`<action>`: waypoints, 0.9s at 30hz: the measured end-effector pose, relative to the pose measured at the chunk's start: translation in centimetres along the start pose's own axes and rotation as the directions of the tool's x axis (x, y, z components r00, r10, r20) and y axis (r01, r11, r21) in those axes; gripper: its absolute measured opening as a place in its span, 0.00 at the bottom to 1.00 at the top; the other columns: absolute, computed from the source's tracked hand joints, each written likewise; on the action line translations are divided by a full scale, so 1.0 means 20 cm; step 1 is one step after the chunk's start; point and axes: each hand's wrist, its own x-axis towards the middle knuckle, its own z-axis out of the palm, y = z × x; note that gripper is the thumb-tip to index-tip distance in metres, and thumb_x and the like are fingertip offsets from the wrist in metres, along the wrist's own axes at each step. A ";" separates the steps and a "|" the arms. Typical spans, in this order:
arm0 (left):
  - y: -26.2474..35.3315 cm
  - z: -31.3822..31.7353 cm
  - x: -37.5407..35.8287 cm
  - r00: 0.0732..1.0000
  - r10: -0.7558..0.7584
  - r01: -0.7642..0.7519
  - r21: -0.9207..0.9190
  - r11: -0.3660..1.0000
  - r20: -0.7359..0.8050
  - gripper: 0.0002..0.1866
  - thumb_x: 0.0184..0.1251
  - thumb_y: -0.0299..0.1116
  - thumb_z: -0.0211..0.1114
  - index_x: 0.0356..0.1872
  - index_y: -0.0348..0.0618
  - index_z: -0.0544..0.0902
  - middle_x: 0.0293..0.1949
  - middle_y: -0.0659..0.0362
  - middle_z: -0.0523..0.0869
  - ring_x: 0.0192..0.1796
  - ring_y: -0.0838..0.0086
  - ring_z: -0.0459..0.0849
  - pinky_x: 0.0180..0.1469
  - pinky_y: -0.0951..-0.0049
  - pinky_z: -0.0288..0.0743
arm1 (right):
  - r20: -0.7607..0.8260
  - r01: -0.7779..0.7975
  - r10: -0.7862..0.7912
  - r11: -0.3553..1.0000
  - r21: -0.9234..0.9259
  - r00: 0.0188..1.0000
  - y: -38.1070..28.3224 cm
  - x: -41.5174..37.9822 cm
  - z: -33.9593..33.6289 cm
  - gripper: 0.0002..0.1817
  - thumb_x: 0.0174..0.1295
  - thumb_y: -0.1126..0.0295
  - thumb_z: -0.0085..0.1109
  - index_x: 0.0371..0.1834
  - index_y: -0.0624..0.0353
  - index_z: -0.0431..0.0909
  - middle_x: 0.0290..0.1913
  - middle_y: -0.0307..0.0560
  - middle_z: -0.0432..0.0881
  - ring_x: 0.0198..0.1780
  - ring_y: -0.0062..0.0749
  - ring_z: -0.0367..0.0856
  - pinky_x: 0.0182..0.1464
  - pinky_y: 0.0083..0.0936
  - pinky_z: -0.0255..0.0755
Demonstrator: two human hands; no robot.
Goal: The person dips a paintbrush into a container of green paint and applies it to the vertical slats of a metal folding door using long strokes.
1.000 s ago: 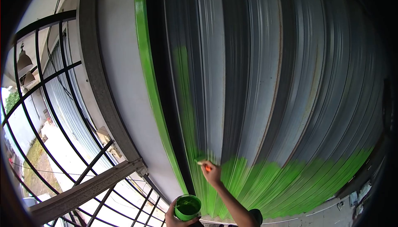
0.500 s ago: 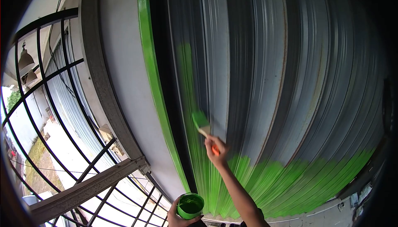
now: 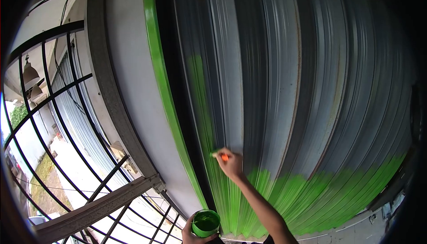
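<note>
My right hand [image 3: 231,161] is closed round a paintbrush [image 3: 215,154] with an orange handle. Its bristles are mostly hidden beside my fingers, against the left part of the corrugated metal sheet [image 3: 278,88]. A green paint streak [image 3: 199,92] runs up one groove above the hand, and the sheet's lower band is coated green. Low in the view, my left hand [image 3: 189,230] is wrapped round a small tub of green paint [image 3: 206,224], its open top facing me.
Left of the sheet stand a green vertical strip [image 3: 162,75] and a white wall panel [image 3: 129,52]. Further left, a brown metal frame [image 3: 115,83] borders black window bars [image 3: 55,95]. Bits of debris lie by the sheet's foot at lower right.
My right hand has turned and the brush has come down along the groove, its green bristles dropping from sight. The left hand still holds the tub. The view has shifted slightly.
</note>
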 end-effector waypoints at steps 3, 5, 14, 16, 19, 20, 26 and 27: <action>-0.01 0.01 0.00 1.000 -0.008 0.008 -0.041 0.999 0.001 0.45 0.34 0.38 0.85 0.59 0.34 0.74 0.49 0.49 0.84 0.52 0.65 0.84 0.56 0.64 0.79 | -0.050 0.138 -0.137 0.990 0.013 0.989 -0.25 0.46 -0.05 0.08 0.57 0.67 0.64 0.24 0.57 0.78 0.16 0.44 0.79 0.17 0.34 0.81 0.20 0.26 0.72; 0.02 0.01 0.00 1.000 -0.003 0.003 -0.012 1.000 0.008 0.45 0.34 0.38 0.85 0.59 0.34 0.74 0.49 0.49 0.84 0.52 0.65 0.84 0.56 0.64 0.80 | -0.092 0.234 -0.239 0.971 -0.055 0.967 -0.41 0.72 -0.10 0.08 0.57 0.68 0.64 0.24 0.57 0.78 0.15 0.43 0.79 0.16 0.32 0.80 0.19 0.25 0.71; -0.03 0.02 0.00 0.999 0.027 -0.027 0.005 1.000 0.034 0.45 0.35 0.38 0.85 0.59 0.34 0.73 0.50 0.48 0.84 0.53 0.65 0.83 0.56 0.64 0.79 | -0.349 0.414 -0.358 0.905 0.099 0.866 -0.57 0.86 -0.06 0.02 0.59 0.72 0.61 0.35 0.55 0.80 0.25 0.41 0.84 0.25 0.31 0.85 0.24 0.22 0.74; -0.05 0.02 0.00 0.999 0.040 -0.040 0.021 0.999 0.031 0.45 0.35 0.38 0.85 0.60 0.34 0.73 0.50 0.48 0.84 0.53 0.65 0.83 0.56 0.64 0.79 | -0.262 0.411 -0.387 0.911 0.039 0.884 -0.45 0.61 -0.01 0.05 0.59 0.71 0.61 0.37 0.54 0.78 0.26 0.40 0.84 0.25 0.31 0.85 0.26 0.24 0.77; -0.09 0.02 -0.02 0.998 0.055 -0.056 0.064 0.996 0.020 0.46 0.36 0.38 0.84 0.60 0.34 0.73 0.51 0.49 0.83 0.53 0.65 0.83 0.56 0.64 0.79 | -0.159 0.295 -0.283 0.953 0.062 0.946 -0.25 0.17 0.04 0.08 0.57 0.73 0.63 0.39 0.56 0.78 0.26 0.38 0.84 0.26 0.30 0.85 0.27 0.23 0.78; -0.09 0.01 -0.02 0.998 0.052 -0.054 0.075 0.996 0.023 0.46 0.36 0.38 0.84 0.60 0.34 0.72 0.51 0.49 0.83 0.53 0.65 0.83 0.56 0.64 0.79 | -0.111 0.261 -0.253 0.963 0.062 0.961 -0.19 0.03 0.04 0.08 0.56 0.73 0.63 0.39 0.56 0.78 0.26 0.38 0.84 0.26 0.30 0.85 0.27 0.22 0.78; -0.07 -0.01 0.01 0.999 0.036 -0.035 -0.011 0.999 0.021 0.47 0.31 0.38 0.86 0.58 0.33 0.73 0.49 0.51 0.84 0.52 0.67 0.83 0.58 0.66 0.76 | 0.013 0.013 -0.014 0.998 0.066 1.000 -0.02 -0.44 -0.11 0.03 0.56 0.73 0.64 0.32 0.58 0.80 0.22 0.40 0.83 0.23 0.24 0.83 0.24 0.21 0.76; -0.06 -0.01 0.02 0.999 0.031 -0.030 -0.023 0.999 0.014 0.47 0.29 0.38 0.86 0.56 0.32 0.74 0.47 0.52 0.85 0.52 0.68 0.83 0.59 0.67 0.74 | 0.009 -0.020 0.020 0.994 0.104 1.000 -0.03 -0.45 -0.16 0.03 0.56 0.73 0.63 0.31 0.59 0.80 0.22 0.41 0.82 0.23 0.23 0.83 0.23 0.20 0.76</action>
